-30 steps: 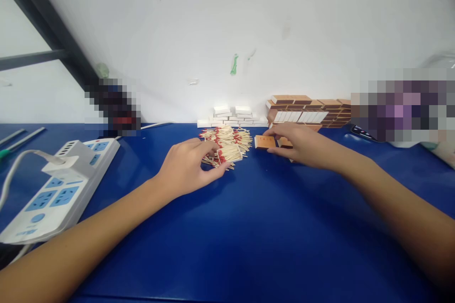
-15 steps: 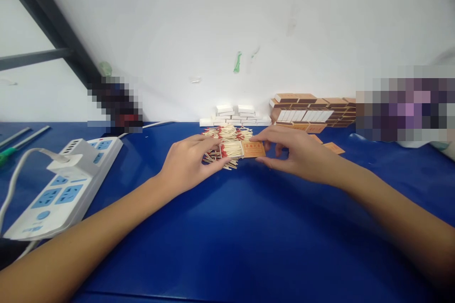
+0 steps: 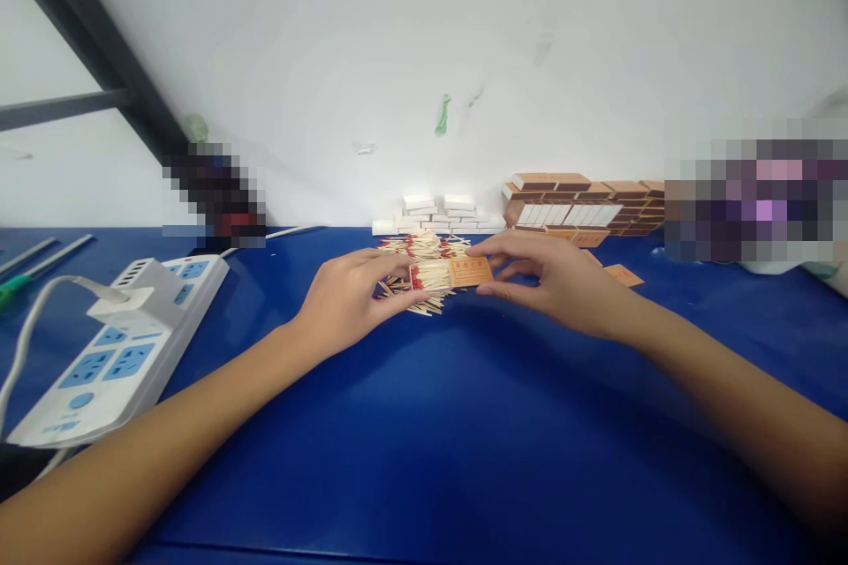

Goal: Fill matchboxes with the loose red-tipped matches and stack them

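Note:
My left hand (image 3: 348, 296) pinches a white inner tray filled with red-tipped matches (image 3: 429, 275), just in front of a loose heap of matches (image 3: 424, 249) on the blue table (image 3: 437, 424). My right hand (image 3: 553, 282) grips an orange matchbox sleeve (image 3: 470, 271) between thumb and fingers. The sleeve's open end meets the tray's right end, partly over it.
White inner trays (image 3: 437, 214) are stacked against the wall, beside stacked brown matchboxes (image 3: 583, 203). Loose orange sleeves (image 3: 621, 274) lie to the right. A white power strip (image 3: 119, 344) with a plugged cable sits at the left. Pixelated patches hide things at back left and right.
My right hand carried the orange sleeve leftward from near the brown stack to the tray held by my left hand, and its end now meets the tray.

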A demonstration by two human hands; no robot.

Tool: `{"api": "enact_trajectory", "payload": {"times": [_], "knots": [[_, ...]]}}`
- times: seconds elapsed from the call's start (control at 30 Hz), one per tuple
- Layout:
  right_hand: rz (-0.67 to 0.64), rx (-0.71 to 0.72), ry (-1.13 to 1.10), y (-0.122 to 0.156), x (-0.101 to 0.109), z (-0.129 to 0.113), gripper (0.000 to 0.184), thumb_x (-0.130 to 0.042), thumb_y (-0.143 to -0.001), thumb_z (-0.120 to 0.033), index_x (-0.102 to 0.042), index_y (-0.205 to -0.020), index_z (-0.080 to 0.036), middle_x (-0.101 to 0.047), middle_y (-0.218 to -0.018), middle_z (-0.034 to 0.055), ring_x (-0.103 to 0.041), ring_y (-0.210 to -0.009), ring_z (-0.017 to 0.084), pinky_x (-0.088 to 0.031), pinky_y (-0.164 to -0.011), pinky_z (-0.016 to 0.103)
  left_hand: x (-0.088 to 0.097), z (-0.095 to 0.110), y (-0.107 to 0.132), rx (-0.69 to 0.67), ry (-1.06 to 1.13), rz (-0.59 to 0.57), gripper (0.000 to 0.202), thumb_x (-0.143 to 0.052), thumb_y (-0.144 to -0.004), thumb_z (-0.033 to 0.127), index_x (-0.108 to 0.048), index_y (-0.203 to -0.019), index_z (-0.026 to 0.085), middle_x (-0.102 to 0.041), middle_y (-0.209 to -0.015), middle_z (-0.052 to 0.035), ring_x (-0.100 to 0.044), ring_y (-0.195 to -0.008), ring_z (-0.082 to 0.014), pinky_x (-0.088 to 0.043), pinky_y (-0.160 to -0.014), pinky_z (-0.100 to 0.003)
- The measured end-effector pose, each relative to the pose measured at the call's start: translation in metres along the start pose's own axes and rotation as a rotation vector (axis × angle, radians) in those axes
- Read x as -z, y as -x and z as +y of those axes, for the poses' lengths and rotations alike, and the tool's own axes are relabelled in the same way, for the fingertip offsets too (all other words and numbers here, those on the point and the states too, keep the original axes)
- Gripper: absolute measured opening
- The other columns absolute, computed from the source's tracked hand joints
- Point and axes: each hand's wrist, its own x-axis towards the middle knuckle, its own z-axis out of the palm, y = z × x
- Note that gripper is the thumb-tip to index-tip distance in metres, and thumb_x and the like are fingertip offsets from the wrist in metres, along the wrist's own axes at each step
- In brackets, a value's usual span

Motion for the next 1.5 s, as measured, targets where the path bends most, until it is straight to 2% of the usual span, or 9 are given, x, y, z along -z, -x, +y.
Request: {"api": "enact_trajectory", "payload": {"times": [0.33, 0.5, 0.73, 0.87, 1.0, 1.17, 1.27, 1.37, 1.5], "knots": [[0.005, -0.099, -0.27, 0.003, -0.012, -0.015, 0.048, -0.078, -0.086, -0.047, -0.073, -0.127, -0.022, -0.079, -0.101, 0.0078, -0.076, -0.088, 0.024, -0.065, -0.089, 0.045, 0.003, 0.003, -0.002, 0.024, 0.139, 0.012, 0.046, -0.074, -0.086, 0.062, -0.076, -0.104, 0.02, -0.08, -0.095, -0.004, -0.075, -0.083, -0.0184, -0.059, -0.075, -0.03], [-0.02, -0.077, -0.324, 0.01, -0.027, -0.041, 0.044, -0.069, -0.094, -0.034, -0.068, -0.138, -0.029, -0.076, -0.125, 0.0051, -0.075, -0.108, 0.026, -0.063, -0.097, 0.048, 0.005, 0.013, -0.002, 0.047, 0.282, -0.027, 0.057, -0.078, -0.072, 0.071, -0.073, -0.097, 0.02, -0.078, -0.086, -0.0008, -0.072, -0.076, -0.0157, -0.057, -0.073, -0.027], [-0.033, 0.039, -0.172, 0.022, -0.044, -0.055, 0.058, -0.058, -0.101, -0.026, -0.048, -0.156, -0.035, -0.067, -0.142, 0.0053, -0.067, -0.126, 0.029, -0.06, -0.101, 0.049, 0.005, 0.02, -0.002, -0.033, 0.317, 0.007, 0.062, -0.079, -0.069, 0.071, -0.073, -0.1, 0.018, -0.077, -0.084, -0.0018, -0.07, -0.074, -0.0152, -0.056, -0.071, -0.027], [0.012, 0.092, -0.005, 0.024, -0.047, -0.05, 0.065, -0.055, -0.103, -0.027, -0.033, -0.163, -0.037, -0.061, -0.15, 0.0074, -0.065, -0.13, 0.03, -0.058, -0.104, 0.053, 0.01, 0.016, -0.006, -0.1, 0.229, 0.018, 0.05, -0.079, -0.082, 0.06, -0.075, -0.108, 0.018, -0.078, -0.089, -0.0056, -0.07, -0.081, -0.0189, -0.057, -0.074, -0.031], [0.067, 0.123, 0.198, 0.019, -0.04, -0.036, 0.066, -0.054, -0.103, -0.028, -0.029, -0.164, -0.032, -0.051, -0.158, 0.0116, -0.056, -0.14, 0.032, -0.053, -0.111, 0.056, 0.029, -0.011, -0.017, -0.03, 0.149, -0.17, 0.037, -0.075, -0.089, 0.046, -0.075, -0.119, 0.024, -0.078, -0.092, -0.0038, -0.069, -0.082, -0.0187, -0.055, -0.074, -0.031], [0.133, 0.192, 0.411, 0.01, -0.026, -0.01, 0.044, -0.049, -0.103, -0.022, -0.051, -0.147, -0.021, -0.055, -0.152, 0.0177, -0.06, -0.134, 0.033, -0.055, -0.107, 0.057, 0.049, -0.086, -0.026, 0.37, -0.061, -0.163, 0.045, -0.07, -0.088, 0.055, -0.07, -0.115, 0.018, -0.078, -0.106, -0.0103, -0.072, -0.092, -0.0254, -0.055, -0.084, -0.037], [0.144, 0.221, 0.467, 0.009, -0.022, -0.002, 0.038, -0.048, -0.102, -0.021, -0.056, -0.139, -0.018, -0.059, -0.146, 0.02, -0.063, -0.129, 0.035, -0.059, -0.099, 0.055, 0.047, -0.124, -0.023, 0.454, -0.264, -0.263, 0.043, -0.064, -0.092, 0.054, -0.068, -0.115, 0.018, -0.076, -0.112, -0.0135, -0.07, -0.099, -0.0302, -0.052, -0.088, -0.041], [0.134, 0.251, 0.502, 0.011, -0.021, -0.003, 0.032, -0.047, -0.103, -0.02, -0.061, -0.132, -0.017, -0.061, -0.142, 0.0211, -0.065, -0.125, 0.035, -0.06, -0.095, 0.054, 0.042, -0.142, -0.019, 0.442, -0.324, -0.288, 0.041, -0.062, -0.092, 0.055, -0.071, -0.108, 0.019, -0.073, -0.113, -0.0139, -0.065, -0.107, -0.0326, -0.049, -0.095, -0.043], [0.144, 0.275, 0.561, 0.012, -0.02, -0.006, 0.025, -0.046, -0.103, -0.019, -0.066, -0.118, -0.014, -0.064, -0.138, 0.0226, -0.069, -0.114, 0.034, -0.06, -0.087, 0.051, 0.037, -0.144, -0.018, 0.457, -0.384, -0.267, 0.039, -0.062, -0.093, 0.053, -0.072, -0.109, 0.019, -0.072, -0.11, -0.0134, -0.065, -0.104, -0.0323, -0.048, -0.093, -0.043]]}}
